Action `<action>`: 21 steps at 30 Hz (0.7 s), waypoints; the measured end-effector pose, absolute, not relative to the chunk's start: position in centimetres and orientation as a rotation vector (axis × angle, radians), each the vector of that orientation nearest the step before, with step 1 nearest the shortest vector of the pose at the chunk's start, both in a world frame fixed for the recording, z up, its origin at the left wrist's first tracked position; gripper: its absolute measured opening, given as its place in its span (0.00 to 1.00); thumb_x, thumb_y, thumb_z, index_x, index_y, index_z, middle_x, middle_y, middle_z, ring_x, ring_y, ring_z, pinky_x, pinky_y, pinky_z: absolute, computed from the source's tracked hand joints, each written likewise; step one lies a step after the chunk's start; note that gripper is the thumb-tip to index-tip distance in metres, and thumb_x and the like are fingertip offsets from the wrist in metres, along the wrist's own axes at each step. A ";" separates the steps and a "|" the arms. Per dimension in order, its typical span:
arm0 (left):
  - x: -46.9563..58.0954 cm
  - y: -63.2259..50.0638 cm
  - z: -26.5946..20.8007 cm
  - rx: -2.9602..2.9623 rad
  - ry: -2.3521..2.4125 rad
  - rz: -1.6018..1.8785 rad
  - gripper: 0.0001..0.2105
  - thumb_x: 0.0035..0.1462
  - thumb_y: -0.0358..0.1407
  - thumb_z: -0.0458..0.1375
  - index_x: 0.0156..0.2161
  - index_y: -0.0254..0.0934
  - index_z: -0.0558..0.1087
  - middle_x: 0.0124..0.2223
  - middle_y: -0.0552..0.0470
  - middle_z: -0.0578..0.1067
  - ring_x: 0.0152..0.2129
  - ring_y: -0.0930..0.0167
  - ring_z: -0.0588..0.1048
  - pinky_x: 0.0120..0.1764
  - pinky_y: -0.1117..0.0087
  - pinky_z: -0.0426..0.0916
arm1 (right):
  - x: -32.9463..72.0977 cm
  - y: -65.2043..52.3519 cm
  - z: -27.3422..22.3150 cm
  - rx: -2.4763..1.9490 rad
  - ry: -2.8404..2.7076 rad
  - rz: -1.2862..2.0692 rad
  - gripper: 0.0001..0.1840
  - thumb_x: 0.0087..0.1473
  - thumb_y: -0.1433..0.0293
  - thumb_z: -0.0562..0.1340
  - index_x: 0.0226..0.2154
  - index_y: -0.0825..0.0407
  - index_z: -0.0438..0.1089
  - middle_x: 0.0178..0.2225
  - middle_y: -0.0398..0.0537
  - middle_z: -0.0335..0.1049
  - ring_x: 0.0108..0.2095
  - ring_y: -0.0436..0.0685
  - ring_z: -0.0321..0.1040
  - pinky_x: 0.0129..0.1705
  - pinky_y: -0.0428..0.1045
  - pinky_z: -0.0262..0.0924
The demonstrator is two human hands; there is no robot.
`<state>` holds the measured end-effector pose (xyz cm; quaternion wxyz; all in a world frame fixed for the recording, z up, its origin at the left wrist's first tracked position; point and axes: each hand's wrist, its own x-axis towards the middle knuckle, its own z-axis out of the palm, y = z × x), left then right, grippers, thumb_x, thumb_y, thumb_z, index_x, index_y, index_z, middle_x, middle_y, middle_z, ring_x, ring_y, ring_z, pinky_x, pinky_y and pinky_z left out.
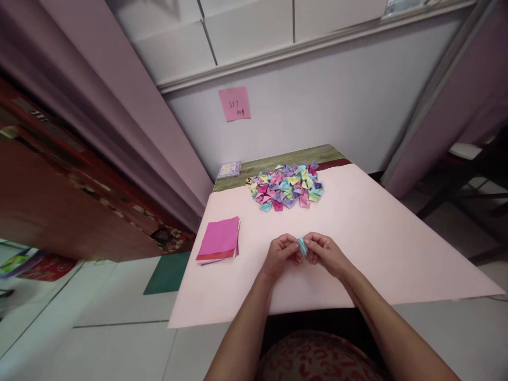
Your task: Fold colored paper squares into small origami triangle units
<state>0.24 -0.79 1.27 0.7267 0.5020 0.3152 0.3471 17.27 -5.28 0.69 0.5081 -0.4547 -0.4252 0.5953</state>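
A small light-blue piece of folded paper (pixel 302 246) is pinched between my two hands, just above the pink table cover. My left hand (pixel 282 253) grips its left side with thumb and fingertips. On the other side, my right hand (pixel 320 250) holds it the same way. Fingers hide part of the paper, so its full shape does not show. Beyond my hands lies a heap of folded paper pieces (pixel 286 185) in pink, purple, yellow, blue and green. To the left sits a stack of square paper sheets (pixel 219 236), magenta on top with red below.
The pink cover (pixel 381 238) spreads over the table. At its far left corner lies a small printed pack (pixel 229 169). A pink handwritten note (pixel 234 103) is stuck on the wall. A curtain and a reddish door stand left, and a green mat (pixel 168 273) lies on the floor.
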 end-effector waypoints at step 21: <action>1.2 -1.2 -0.1 1.136 0.824 0.983 0.17 0.49 0.43 0.67 0.36 0.36 0.66 0.21 0.59 0.72 0.15 0.77 0.69 0.19 0.78 0.64 | 16.0 -5.1 -0.4 -1.117 -0.935 1.297 0.19 0.45 0.57 0.71 0.33 0.54 0.71 0.23 0.42 0.70 0.22 0.48 0.65 0.24 0.44 0.61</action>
